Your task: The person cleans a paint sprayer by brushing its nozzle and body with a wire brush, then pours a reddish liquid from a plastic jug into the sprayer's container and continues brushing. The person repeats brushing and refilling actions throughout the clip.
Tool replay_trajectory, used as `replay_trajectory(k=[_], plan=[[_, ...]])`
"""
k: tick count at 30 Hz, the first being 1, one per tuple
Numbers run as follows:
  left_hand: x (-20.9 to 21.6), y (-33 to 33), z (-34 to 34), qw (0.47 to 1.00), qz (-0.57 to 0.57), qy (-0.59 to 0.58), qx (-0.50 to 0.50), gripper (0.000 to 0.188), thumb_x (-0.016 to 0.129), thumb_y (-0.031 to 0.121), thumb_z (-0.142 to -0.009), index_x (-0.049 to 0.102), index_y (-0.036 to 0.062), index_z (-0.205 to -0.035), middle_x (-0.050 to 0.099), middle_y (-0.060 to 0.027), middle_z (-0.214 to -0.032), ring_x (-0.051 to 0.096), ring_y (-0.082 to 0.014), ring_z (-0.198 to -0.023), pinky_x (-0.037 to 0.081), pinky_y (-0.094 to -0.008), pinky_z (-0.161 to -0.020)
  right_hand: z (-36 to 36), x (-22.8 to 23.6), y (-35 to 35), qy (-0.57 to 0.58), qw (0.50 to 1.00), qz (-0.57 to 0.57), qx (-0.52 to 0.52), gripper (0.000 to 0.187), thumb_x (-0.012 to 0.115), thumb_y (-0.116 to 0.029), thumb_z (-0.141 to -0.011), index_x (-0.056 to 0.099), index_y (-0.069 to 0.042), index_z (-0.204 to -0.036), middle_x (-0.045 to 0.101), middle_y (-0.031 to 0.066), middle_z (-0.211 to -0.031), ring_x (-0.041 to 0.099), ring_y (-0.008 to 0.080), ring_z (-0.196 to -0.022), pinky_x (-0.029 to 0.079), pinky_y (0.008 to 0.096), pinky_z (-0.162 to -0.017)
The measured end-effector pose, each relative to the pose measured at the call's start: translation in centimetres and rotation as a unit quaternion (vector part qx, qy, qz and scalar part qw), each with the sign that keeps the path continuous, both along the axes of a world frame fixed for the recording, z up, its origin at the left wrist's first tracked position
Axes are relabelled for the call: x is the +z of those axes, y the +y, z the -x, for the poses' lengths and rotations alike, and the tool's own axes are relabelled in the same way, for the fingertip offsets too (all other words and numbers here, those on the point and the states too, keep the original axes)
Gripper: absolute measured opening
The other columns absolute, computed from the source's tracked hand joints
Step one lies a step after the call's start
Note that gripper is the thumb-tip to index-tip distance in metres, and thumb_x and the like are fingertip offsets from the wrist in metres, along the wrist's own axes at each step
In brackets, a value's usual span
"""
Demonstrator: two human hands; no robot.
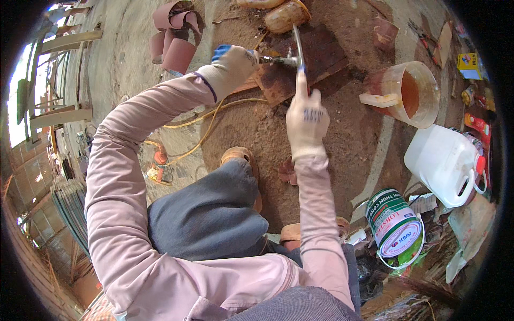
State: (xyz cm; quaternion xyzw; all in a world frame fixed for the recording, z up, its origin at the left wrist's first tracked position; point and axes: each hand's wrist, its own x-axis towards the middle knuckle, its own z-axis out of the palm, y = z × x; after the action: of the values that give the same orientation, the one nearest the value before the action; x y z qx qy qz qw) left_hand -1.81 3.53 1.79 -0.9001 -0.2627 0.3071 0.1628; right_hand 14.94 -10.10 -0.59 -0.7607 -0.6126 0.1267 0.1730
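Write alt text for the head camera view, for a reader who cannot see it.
Seen from above, a person in pink sleeves and pale work gloves crouches over a dark reddish board on a dusty floor, the right hand gripping a metal rod and the left hand at its crosspiece. To the right stand a plastic jug of brown liquid, a white jerrycan and a paint tin.

Cream gloves (pixel 307 122), reddish-brown board (pixel 310 59), white jug (pixel 441 163), green-white can (pixel 395 224)

A green-and-white labelled tin (pixel 395 227) lies beside a white jug (pixel 444 163).
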Motion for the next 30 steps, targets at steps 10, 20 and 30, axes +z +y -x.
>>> replay_trajectory(k=[10, 20, 30], plan=[[-2.7, -0.5, 0.8, 0.995, -0.003, 0.024, 0.092, 0.015, 0.057, 0.015, -0.089, 0.057, 0.007, -0.101, 0.066, -0.003, -0.077, 0.07, -0.0185, -0.066, 0.052, -0.0343, -0.045, -1.5, -0.8, -7.0, 0.12, 0.981, -0.124, -0.091, 0.043, 0.051, -0.012, -0.099, 0.047, -0.001, -0.141, 0.067, 0.0241, -0.11, 0.07, 0.039, -0.089, 0.057, 0.0455, -0.071], [-4.4, -8.0, 2.4, 0.968, 0.017, -0.1, 0.231, 0.074, 0.054, 0.009, -0.088, 0.021, 0.0009, -0.154, 0.056, -0.0154, -0.105, 0.071, -0.0258, -0.07, 0.056, -0.0383, -0.051, -2.2, -1.3, -6.7, 0.21, 0.966, -0.087, -0.126, 0.045, 0.051, -0.01, -0.1, 0.044, 0.003, -0.142, 0.062, 0.0292, -0.125, 0.066, 0.0403, -0.107, 0.055, 0.0425, -0.085], [-7.2, -9.7, 3.5, 0.649, 0.255, -0.499, 0.515, 0.07, 0.064, 0.034, -0.097, 0.022, 0.0055, -0.144, 0.064, -0.0181, -0.107, 0.069, -0.0272, -0.073, 0.056, -0.0373, -0.058, -0.4, -2.5, -8.0, 0.228, 0.964, -0.058, -0.121, 0.045, 0.052, -0.011, -0.099, 0.045, 0.001, -0.143, 0.063, 0.0276, -0.123, 0.067, 0.0395, -0.105, 0.056, 0.0422, -0.085]])
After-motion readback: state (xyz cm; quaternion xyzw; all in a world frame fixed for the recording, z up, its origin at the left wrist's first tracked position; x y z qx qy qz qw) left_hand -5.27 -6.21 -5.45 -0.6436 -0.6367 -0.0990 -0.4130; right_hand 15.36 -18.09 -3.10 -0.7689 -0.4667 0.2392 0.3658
